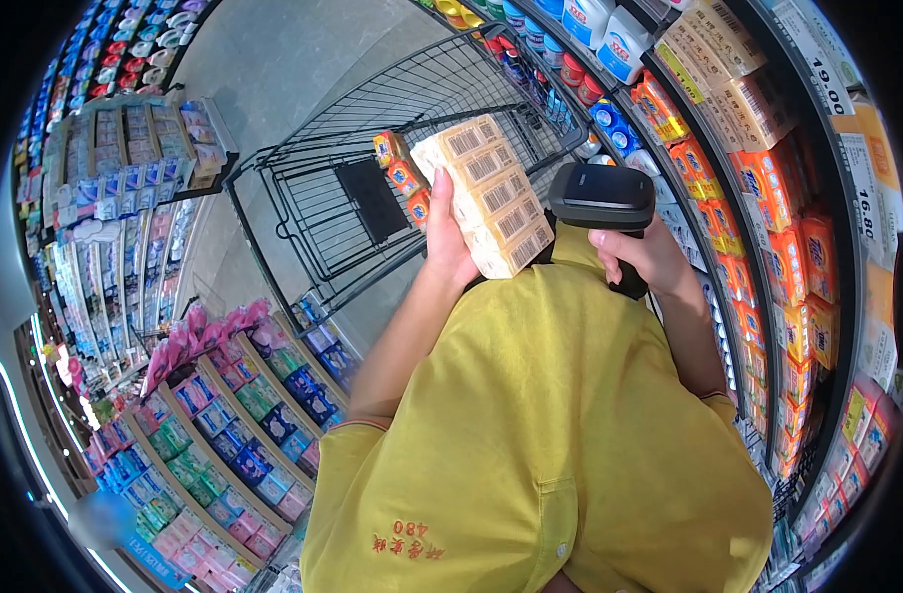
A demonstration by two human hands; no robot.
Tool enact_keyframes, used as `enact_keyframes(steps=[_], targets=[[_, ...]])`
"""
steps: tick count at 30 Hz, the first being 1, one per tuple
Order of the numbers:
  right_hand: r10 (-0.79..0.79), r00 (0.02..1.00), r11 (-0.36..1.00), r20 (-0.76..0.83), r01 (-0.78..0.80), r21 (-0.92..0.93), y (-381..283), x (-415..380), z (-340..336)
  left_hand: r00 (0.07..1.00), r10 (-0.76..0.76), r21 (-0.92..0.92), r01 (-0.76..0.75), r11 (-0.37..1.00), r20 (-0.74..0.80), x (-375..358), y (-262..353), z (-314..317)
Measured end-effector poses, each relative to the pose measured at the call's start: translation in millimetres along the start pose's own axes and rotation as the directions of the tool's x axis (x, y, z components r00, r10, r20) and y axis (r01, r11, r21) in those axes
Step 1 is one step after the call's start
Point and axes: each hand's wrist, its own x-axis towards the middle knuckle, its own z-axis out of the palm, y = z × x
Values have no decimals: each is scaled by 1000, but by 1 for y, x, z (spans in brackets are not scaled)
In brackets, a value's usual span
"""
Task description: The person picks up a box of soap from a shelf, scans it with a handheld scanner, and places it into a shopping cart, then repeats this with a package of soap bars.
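My left hand (451, 232) grips a pale yellow multipack of soap bars (486, 193), with the thumb along its near side. Several barcodes run in a row across the face of the pack. My right hand (649, 255) is wrapped round the handle of a black barcode scanner (602, 196), held up close to the right of the soap pack. Just beyond the left hand are orange packs (404, 178); whether they rest in the cart or against the soap is hidden. The black wire shopping cart (293, 222) stands right in front of me.
To the right, a curved-looking shelf holds orange soap packs (768, 188), brown-paper soap packs (708, 40), white bottles (621, 44) and price labels (817, 59). On the left are shelves of colourful packets (214, 435) and a display stand (125, 163). Grey floor (273, 49) runs beyond the cart.
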Motion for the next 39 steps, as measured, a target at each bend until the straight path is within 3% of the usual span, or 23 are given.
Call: enact_keyframes(steps=[14, 21, 29, 34, 37, 39], targets=[[33, 999, 998, 35, -31, -52, 2, 5, 1, 996, -41, -29, 44, 999, 82, 2, -2, -6], [96, 983, 982, 156, -68, -176, 0, 6, -1, 986, -124, 78, 115, 990, 113, 2, -3, -3], [127, 984, 971, 126, -97, -219, 1, 5, -3, 982, -145, 134, 129, 983, 120, 4, -5, -6], [117, 986, 958, 117, -81, -274, 5, 3, -5, 997, -23, 45, 20, 999, 72, 5, -3, 3], [105, 985, 973, 136, -74, -217, 10, 4, -11, 999, 48, 32, -48, 998, 23, 4, -1, 6], [43, 990, 996, 135, -32, -87, 11, 2, -13, 998, 65, 28, -65, 997, 2, 4, 2, 5]])
